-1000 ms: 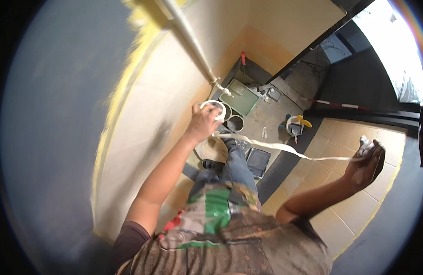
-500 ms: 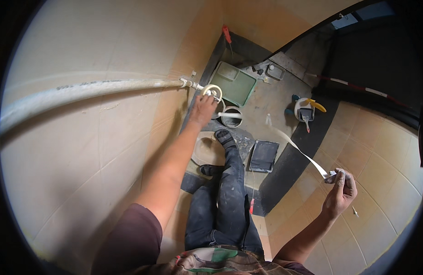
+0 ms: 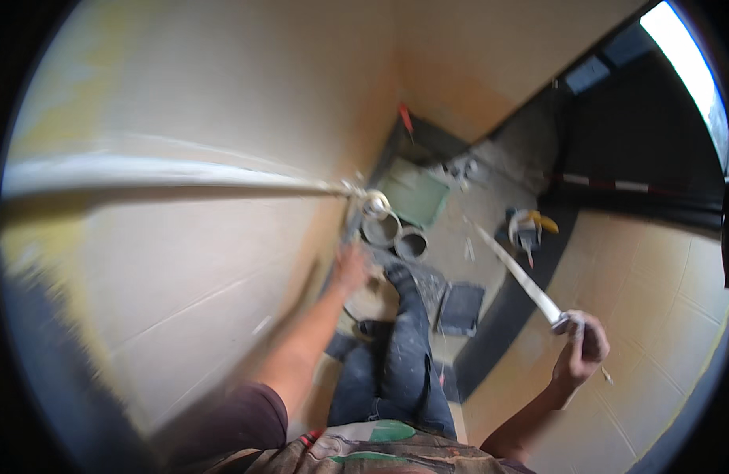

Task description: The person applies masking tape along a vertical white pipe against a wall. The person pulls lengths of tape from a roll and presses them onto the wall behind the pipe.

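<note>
White strip [image 3: 527, 282] | long axis up-left from right hand [image 3: 585, 347] pinching it | left hand [image 3: 351, 269] blurred, grip unclear

looking like a small room with paint work | tiled walls [image 3: 657, 316] are showing | white pipe [image 3: 182, 172] is running across | buckets [image 3: 381, 229] and tray [image 3: 461, 308] are sitting on floor [image 3: 450, 253] | yellow paint [image 3: 52, 241] is showing

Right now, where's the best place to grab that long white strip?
Perhaps pinch the white strip around its middle, coming from the left, thumb and finger on its flat faces. It looks thin and slants leftward away from the right hand, which holds its near end; the far end is blurred.
</note>
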`<action>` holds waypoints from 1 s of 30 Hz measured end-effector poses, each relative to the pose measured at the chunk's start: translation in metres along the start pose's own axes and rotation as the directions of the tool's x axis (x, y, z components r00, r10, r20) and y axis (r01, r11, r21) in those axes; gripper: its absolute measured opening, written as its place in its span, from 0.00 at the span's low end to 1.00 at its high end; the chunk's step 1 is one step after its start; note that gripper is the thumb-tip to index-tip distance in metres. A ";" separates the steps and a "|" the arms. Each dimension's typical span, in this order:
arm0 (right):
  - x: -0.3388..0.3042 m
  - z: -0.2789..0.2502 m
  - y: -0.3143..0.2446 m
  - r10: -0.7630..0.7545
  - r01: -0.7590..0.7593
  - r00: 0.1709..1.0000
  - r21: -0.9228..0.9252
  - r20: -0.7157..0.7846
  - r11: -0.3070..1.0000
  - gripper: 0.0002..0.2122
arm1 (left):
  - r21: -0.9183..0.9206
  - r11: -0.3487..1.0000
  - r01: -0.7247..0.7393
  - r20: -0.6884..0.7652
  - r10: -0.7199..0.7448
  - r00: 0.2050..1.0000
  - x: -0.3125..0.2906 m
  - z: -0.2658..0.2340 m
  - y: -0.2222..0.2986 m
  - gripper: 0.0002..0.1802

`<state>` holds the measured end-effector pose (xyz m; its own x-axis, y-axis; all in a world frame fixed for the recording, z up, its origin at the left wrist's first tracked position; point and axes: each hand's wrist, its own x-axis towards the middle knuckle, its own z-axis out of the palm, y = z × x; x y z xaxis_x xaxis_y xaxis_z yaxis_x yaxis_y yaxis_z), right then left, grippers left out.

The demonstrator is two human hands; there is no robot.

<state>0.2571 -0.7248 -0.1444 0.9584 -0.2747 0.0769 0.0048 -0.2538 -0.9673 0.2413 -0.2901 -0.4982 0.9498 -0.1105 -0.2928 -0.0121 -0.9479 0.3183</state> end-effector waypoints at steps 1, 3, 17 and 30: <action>0.000 0.013 -0.020 -0.047 0.043 0.996 0.048 0.079 0.998 0.05 | -0.140 0.990 -0.002 -0.051 -0.005 0.999 -0.023 -0.022 0.021 0.26; -0.004 0.029 -0.073 -0.150 0.127 0.966 0.121 0.209 0.985 0.06 | -0.446 0.886 -0.128 -0.179 0.052 0.982 -0.061 -0.075 0.084 0.28; -0.029 0.085 -0.484 -0.925 0.867 0.324 0.328 0.199 0.374 0.32 | -0.779 0.043 -0.626 -0.614 0.151 0.775 -0.245 -0.569 0.300 0.32; 0.003 0.106 -0.700 -0.964 0.873 0.252 0.448 -0.082 0.190 0.06 | -0.429 0.368 -0.825 -0.900 -0.093 0.426 -0.291 -0.720 0.308 0.26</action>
<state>0.2866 -0.4496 0.5069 0.2135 0.0996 0.9719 0.9659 0.1276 -0.2253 0.1866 -0.3349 0.3337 0.6874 0.3095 0.6571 -0.6542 -0.1292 0.7452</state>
